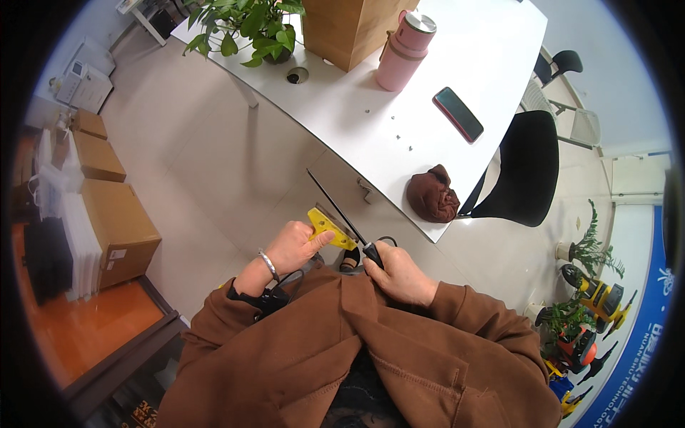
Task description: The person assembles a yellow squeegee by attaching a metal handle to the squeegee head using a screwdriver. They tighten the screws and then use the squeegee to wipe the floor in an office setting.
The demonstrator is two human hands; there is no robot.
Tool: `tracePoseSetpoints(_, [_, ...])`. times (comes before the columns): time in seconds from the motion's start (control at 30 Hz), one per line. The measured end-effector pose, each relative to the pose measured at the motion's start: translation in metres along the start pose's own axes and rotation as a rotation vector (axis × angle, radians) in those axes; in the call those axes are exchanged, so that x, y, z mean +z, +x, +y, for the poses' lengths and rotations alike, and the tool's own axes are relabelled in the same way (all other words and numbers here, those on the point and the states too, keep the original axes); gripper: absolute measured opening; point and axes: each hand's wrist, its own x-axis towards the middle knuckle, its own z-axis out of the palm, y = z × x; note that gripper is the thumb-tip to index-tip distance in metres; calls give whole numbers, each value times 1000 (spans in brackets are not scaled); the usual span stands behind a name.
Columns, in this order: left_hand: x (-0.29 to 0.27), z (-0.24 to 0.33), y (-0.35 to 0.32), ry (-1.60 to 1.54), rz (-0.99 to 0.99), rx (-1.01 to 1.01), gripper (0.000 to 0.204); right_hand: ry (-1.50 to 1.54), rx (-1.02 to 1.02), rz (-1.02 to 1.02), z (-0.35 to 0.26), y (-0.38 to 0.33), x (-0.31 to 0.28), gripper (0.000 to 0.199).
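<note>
My left hand is closed round a yellow plastic piece with dark holes in its face and a greyish strip along its upper edge. In my right hand is the dark grip of a screwdriver. Its long thin shaft slants up and left, passing close to the yellow piece; whether they touch I cannot tell. Both hands are in front of my body, short of the table's near edge. Several tiny metal bits, perhaps screws, lie scattered on the white table.
A pink flask, a brown paper bag, a phone, a brown cloth bundle and a leafy plant stand or lie on the table. A black chair is at its right; cardboard boxes are stacked at left.
</note>
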Motion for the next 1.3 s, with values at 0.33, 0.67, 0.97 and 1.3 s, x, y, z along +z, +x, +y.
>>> tracePoseSetpoints(0.33, [2, 3, -1, -4, -8, 60, 60, -29, 27, -74, 2, 1, 3, 29])
tracePoseSetpoints(0.67, [8, 0, -1, 64, -2, 93, 61, -42, 52, -87, 11, -4, 14, 29])
tracePoseSetpoints(0.97, [-2, 4, 10, -158, -162, -104, 50, -9, 55, -63, 5, 16, 3, 24])
tracePoseSetpoints(1.3, [-23, -8, 5, -567, -327, -399, 27, 306, 283, 42, 8, 21, -32, 26])
